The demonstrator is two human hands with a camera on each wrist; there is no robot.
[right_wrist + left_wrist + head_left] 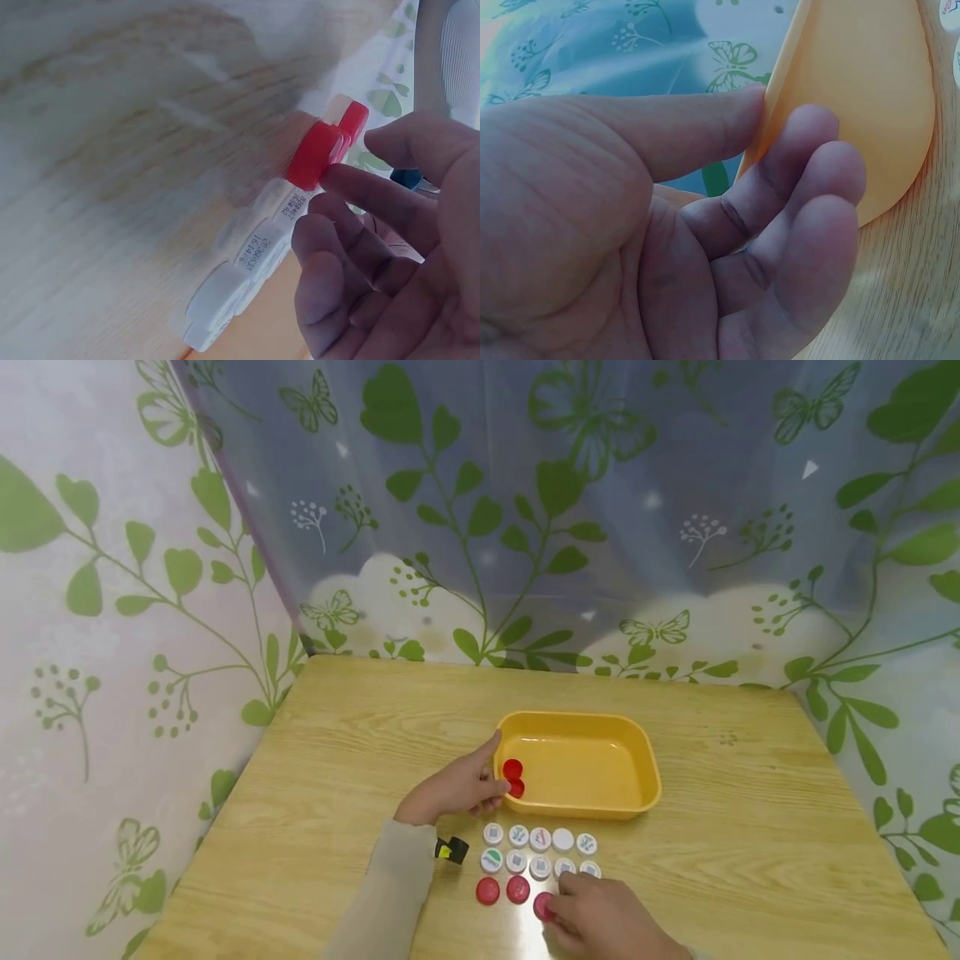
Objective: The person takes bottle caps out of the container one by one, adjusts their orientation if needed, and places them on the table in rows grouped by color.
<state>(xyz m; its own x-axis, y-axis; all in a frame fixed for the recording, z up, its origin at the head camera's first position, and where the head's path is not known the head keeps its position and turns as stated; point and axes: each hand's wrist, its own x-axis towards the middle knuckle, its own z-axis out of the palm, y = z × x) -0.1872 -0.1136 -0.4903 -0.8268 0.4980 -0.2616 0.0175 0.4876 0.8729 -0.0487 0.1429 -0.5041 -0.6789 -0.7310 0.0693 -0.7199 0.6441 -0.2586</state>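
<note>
My left hand (456,787) grips the left wall of a yellow tray (581,768), its thumb and fingers about the rim. Inside the tray, against that wall, lie two red bottle caps (512,769). My right hand (611,917) is low in the head view, with a fingertip touching a red bottle cap (315,156) at the right end of a short red row. In the right wrist view the thumb stands apart from this cap. Two more red caps (517,889) lie left of it on the table.
Two rows of white bottle caps (540,839), some printed, lie between the tray and the red caps. The right hand partly covers the nearer row. A wooden table (360,718) bears everything, with patterned curtains (480,510) behind.
</note>
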